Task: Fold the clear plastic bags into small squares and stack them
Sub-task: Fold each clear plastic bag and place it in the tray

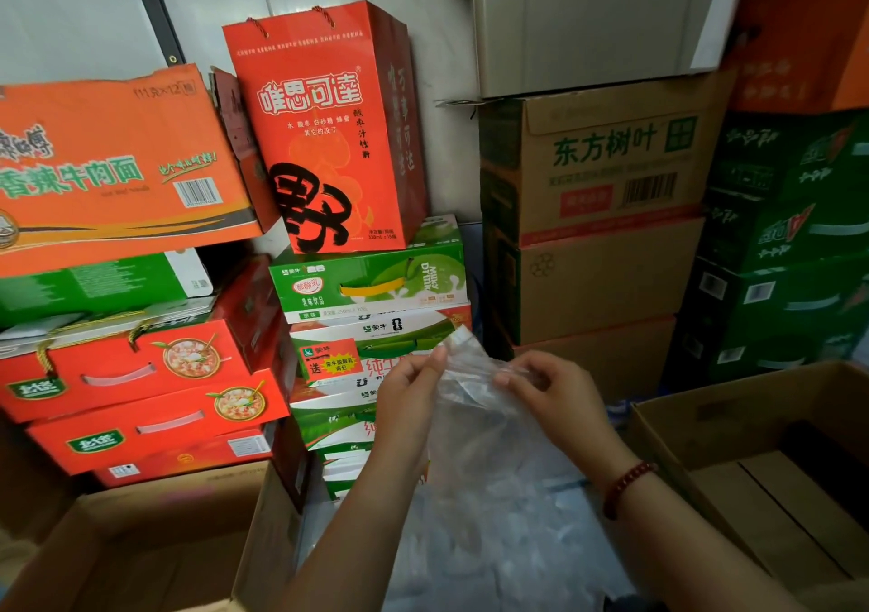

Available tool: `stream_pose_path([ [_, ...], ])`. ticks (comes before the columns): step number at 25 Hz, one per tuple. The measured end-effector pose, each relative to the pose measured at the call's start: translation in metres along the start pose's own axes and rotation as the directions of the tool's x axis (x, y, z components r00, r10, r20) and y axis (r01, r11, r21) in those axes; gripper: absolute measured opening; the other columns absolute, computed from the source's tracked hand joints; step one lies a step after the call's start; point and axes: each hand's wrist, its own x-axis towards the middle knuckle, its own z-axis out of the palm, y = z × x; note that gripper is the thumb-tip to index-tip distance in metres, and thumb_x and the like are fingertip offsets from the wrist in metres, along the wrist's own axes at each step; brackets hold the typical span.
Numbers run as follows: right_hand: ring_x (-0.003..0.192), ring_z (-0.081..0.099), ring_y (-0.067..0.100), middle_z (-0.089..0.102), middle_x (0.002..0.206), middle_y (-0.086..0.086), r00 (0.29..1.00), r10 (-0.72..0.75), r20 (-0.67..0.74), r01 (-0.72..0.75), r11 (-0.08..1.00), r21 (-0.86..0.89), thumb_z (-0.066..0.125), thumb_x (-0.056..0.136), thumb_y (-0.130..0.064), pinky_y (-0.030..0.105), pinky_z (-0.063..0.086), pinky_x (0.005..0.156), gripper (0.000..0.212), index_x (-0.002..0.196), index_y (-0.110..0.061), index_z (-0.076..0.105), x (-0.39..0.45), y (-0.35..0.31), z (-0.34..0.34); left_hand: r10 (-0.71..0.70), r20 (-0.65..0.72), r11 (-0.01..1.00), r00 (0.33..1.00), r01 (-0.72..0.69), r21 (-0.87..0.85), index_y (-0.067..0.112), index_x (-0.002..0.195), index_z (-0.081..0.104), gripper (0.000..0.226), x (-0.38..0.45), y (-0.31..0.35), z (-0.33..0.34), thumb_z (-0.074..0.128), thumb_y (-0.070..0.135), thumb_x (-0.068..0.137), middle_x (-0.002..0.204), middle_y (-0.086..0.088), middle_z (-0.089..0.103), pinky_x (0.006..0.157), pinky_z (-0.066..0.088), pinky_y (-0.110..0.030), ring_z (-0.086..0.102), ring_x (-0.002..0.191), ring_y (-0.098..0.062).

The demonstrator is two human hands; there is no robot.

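Between two open cardboard boxes, a left hand [408,393] and a right hand [555,393] hold up a clear plastic bag [475,404], fingers and thumbs of both pinched on its upper edge, the rest hanging down between the forearms. A red bead bracelet [625,487] circles the right wrist. Behind, a tall red gift bag [324,131] reads 唯思可達 and 野. An orange carton [113,164] reads 香辣牛肉面, a brown carton [606,160] 东方树叶, and a green milk carton [371,277] "Milky Drink".
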Motion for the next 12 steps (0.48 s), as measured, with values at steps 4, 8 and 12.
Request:
stream_pose_path([
  [4, 0.075, 0.060, 0.005, 0.067, 0.078, -0.007, 0.994, -0.024, -0.103, 0.029, 0.998, 0.047, 0.070, 0.084, -0.022, 0.021, 0.049, 0.065, 0.007, 0.078, -0.025, 0.069, 0.000, 0.001, -0.006, 0.077, -0.087, 0.993, 0.993, -0.068, 0.101, 0.012, 0.069, 0.054, 0.026, 0.005, 0.006, -0.007, 0.060, 0.024, 0.092, 0.065, 0.001, 0.054, 0.065, 0.040, -0.030, 0.051, 0.067, -0.016],
  [8, 0.078, 0.055, 0.002, 0.060, 0.085, -0.008, 0.990, -0.066, -0.123, 0.070, 0.997, 0.024, 0.070, 0.083, -0.019, 0.014, 0.040, 0.067, 0.018, 0.075, -0.035, 0.067, -0.001, -0.002, -0.010, 0.019, -0.191, 0.994, 0.981, 0.001, 0.108, 0.012, 0.072, 0.052, 0.025, 0.014, 0.002, -0.013, 0.058, 0.022, 0.094, 0.066, -0.002, 0.051, 0.064, 0.039, -0.031, 0.049, 0.065, -0.017],
  [12, 0.079, 0.059, 0.003, 0.063, 0.083, -0.009, 0.993, -0.080, -0.089, 0.078, 0.997, -0.030, 0.071, 0.083, -0.023, 0.014, 0.045, 0.067, 0.024, 0.070, -0.042, 0.063, 0.000, -0.001, -0.008, 0.046, -0.312, 0.976, 0.949, 0.023, 0.216, 0.012, 0.081, 0.056, 0.021, 0.025, -0.007, -0.022, 0.057, 0.028, 0.093, 0.077, -0.003, 0.058, 0.065, 0.040, -0.031, 0.054, 0.074, -0.022],
])
